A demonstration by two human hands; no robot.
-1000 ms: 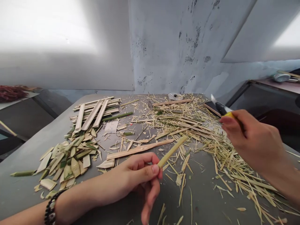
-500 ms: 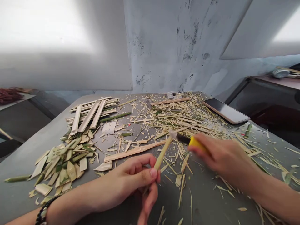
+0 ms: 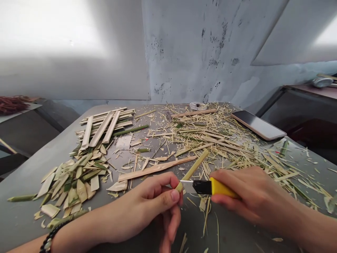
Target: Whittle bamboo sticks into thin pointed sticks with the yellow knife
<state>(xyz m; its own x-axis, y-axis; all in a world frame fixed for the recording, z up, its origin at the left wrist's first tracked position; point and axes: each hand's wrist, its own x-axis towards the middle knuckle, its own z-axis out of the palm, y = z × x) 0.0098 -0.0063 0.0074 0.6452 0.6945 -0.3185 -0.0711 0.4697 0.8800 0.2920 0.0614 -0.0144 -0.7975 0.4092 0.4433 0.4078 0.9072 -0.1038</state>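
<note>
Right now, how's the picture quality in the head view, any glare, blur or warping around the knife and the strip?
Head view: the wall at upper left is washed out by glare; the edges bow from wide-angle distortion; the yellow knife, the right hand and the bamboo strip in the left hand look sharp.

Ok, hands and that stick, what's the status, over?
Left hand pinching bamboo stick. Right hand gripping yellow knife, blade at stick's near end. Shavings litter table, nothing blocking.

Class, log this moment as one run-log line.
left hand: grips bamboo stick | right hand: holds yellow knife, blade at stick near fingers | table: shavings
</note>
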